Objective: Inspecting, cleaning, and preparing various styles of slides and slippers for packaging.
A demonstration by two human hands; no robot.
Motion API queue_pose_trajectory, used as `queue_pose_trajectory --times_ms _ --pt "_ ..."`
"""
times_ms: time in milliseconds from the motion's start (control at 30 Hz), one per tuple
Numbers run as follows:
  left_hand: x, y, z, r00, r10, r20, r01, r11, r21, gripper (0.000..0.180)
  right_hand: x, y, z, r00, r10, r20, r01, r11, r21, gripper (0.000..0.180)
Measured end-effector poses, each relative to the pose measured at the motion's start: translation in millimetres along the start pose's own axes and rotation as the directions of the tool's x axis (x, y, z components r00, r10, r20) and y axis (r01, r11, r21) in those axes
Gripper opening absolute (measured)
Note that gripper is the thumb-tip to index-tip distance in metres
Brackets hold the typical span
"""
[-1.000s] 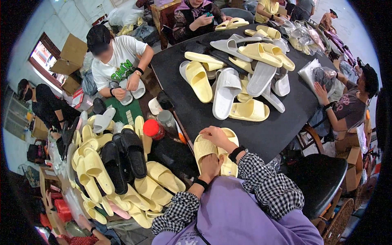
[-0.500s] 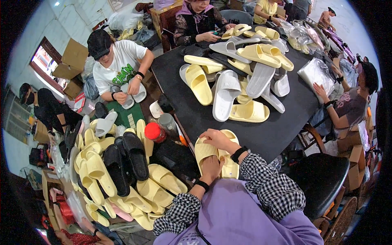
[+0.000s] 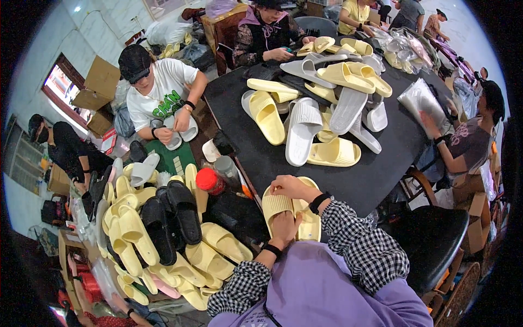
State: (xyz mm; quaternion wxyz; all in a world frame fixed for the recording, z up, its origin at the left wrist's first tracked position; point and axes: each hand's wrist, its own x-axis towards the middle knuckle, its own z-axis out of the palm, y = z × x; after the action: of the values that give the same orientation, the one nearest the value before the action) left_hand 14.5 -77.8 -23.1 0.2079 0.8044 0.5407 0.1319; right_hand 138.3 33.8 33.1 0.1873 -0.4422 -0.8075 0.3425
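Left hand (image 3: 284,229) is inside a pale-yellow ribbed slipper (image 3: 277,204), right hand (image 3: 294,187) at its toe, grips unclear; at twelve o'clock, a yellow-and-grey slipper heap (image 3: 306,113) seems unfinished.

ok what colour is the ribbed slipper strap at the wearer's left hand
Pale yellow; the ribbed strap shows best in the head view.

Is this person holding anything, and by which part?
A pale yellow slide slipper, around its ribbed strap: the left hand has fingers tucked under it, the right hand touches its toe end. How firmly they grip is unclear.
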Motion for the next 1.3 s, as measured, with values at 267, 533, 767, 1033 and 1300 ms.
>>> queue_pose_trajectory --times_ms 267,533,767,1033,1300 --pt "-13 4 -32 0.995 0.073 0.074 -0.075 0.997 0.019 0.052 -16 -3 -12 0.901 0.095 -0.424 -0.053 0.992 0.110 0.013" --pt "-30 10 -92 0.981 0.154 -0.114 -0.185 0.916 -0.357 0.023 -46 -17 -32 0.725 0.294 -0.623 -0.170 0.953 0.252 0.011" --pt "42 -5 -90 0.959 -0.030 -0.283 -0.174 0.727 -0.665 0.033 -42 -51 0 0.852 0.288 -0.437 0.015 0.821 0.570 0.011" --pt "58 -8 -67 0.984 -0.029 -0.174 -0.086 0.784 -0.615 0.024 -48 -17 33 0.747 0.498 -0.440 -0.028 0.685 0.728 0.012" --pt "62 -15 -58 0.956 -0.074 -0.283 -0.104 0.817 -0.567 0.008 -47 -14 26 0.752 0.546 -0.369 -0.008 0.567 0.823 0.014"
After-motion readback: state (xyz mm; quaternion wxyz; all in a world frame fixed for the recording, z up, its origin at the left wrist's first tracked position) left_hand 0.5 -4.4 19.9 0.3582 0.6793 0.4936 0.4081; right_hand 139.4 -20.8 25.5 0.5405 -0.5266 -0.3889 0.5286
